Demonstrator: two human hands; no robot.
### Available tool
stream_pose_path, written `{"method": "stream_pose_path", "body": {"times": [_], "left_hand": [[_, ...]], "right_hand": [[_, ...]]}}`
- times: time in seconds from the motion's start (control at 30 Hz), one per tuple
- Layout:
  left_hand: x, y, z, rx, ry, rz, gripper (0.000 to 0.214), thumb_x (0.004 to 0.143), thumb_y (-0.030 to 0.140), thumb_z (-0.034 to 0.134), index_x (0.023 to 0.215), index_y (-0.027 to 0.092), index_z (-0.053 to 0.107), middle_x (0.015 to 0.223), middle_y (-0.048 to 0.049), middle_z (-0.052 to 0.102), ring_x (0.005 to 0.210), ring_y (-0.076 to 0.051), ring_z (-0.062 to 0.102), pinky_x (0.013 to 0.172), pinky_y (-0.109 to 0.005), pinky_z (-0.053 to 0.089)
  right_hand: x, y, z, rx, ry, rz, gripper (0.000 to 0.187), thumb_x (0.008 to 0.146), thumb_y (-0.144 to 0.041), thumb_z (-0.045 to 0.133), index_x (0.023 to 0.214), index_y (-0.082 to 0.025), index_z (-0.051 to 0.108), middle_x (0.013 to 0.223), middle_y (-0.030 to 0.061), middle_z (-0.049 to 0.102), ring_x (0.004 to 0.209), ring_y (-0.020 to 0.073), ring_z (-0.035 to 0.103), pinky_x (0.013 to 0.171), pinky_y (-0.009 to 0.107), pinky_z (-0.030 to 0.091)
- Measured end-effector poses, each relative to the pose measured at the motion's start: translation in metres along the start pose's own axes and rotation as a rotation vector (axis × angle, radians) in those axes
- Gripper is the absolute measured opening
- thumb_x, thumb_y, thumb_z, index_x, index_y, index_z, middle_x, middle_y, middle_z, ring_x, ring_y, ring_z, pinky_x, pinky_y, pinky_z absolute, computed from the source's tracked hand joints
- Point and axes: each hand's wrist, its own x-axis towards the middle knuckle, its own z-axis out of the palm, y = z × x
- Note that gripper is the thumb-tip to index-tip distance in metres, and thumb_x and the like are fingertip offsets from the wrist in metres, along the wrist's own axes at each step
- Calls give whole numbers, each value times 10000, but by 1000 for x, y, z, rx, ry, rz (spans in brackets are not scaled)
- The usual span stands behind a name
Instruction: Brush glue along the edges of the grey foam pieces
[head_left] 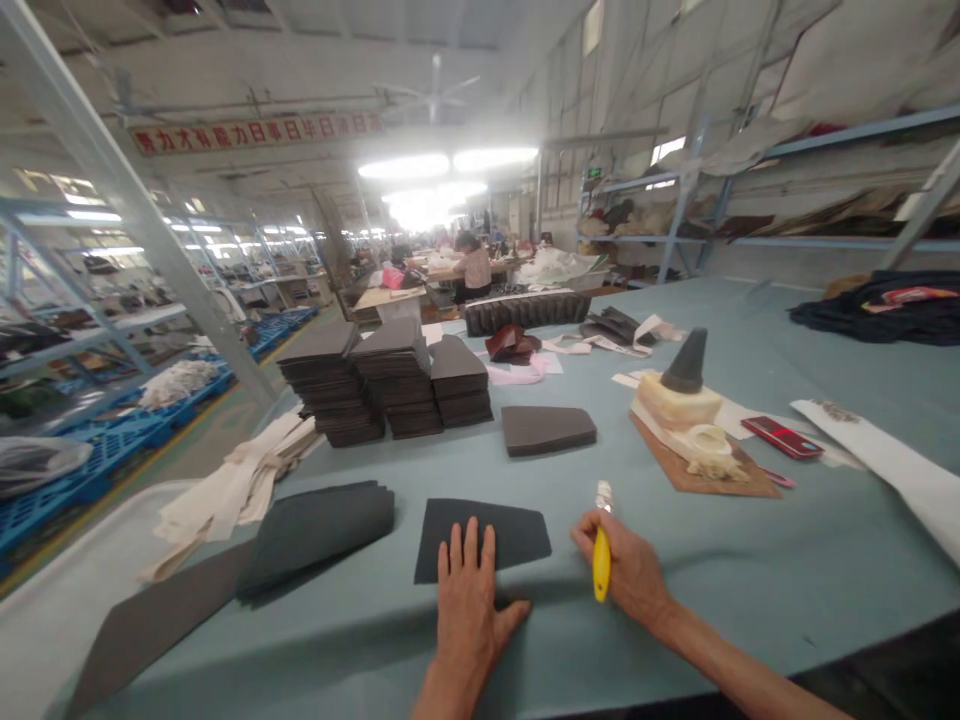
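Nearest the camera, the left hand [469, 625] is laid flat with its fingers extended across the near edge of a dark panel [517, 535] and its thumb out to the right over the counter [360, 640]. The panel's long axis runs left to right, its broader end left and its narrower end right. The right hand [634, 575] grips a brush [601, 565] by its yellow handle, the pale tip pointing far. The key relation: the panel lies left of the brush, apart from it across bare counter, narrow end facing it; the left hand touches the panel, the right does not. A fanned pile [319, 535] lies left, and a pale yellow tub [679, 400] stands far right of the brush.
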Motion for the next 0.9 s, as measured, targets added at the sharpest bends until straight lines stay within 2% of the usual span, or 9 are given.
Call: {"method": "stream_pose_path", "body": {"times": [0.17,0.27,0.5,0.7,0.77,0.9], "left_hand": [[-1,3,-3,-26,-13,-12,1044,798,722,790,1663,269,420,1745,-134,405,1609,-442,378,1301,-648,397],[-3,3,-5,-19,-32,-17,1035,820,721,769,1674,268,398,1754,-135,387,1615,-442,370,1307,-655,386],[-2,3,-15,37,-75,-10,1087,775,748,800,1667,262,413,1764,-126,368,1611,-433,384,1300,-622,413],[-2,8,-25,73,-84,1,1022,821,592,835,1669,221,402,1768,-155,349,1632,-435,346,1326,-622,371],[0,10,-26,76,-83,9,972,863,625,787,1653,186,429,1761,-177,353,1630,-436,351,1320,-624,380],[5,17,-27,79,-67,33,1007,918,750,649,1654,108,403,1740,-250,354,1618,-461,364,1299,-650,395]], "right_hand": [[0,-3,7,-63,96,-23,446,1101,-557,473,826,-240,627,644,-13,713,509,168,695,527,271,438],[-4,-2,11,-68,124,-35,457,1102,-568,479,829,-235,632,646,-16,713,506,163,690,534,272,440],[-5,-1,9,-24,166,-43,429,1093,-543,532,833,-225,655,648,-9,720,517,159,686,535,278,425],[-8,0,5,24,118,-13,337,1076,-443,576,849,-216,680,685,23,755,563,159,694,591,265,455],[-10,1,4,32,79,12,283,1063,-402,604,863,-219,685,696,24,758,606,164,710,623,262,469],[-14,2,2,60,44,73,217,1035,-361,638,879,-219,689,733,40,771,666,177,728,661,275,493]]}}
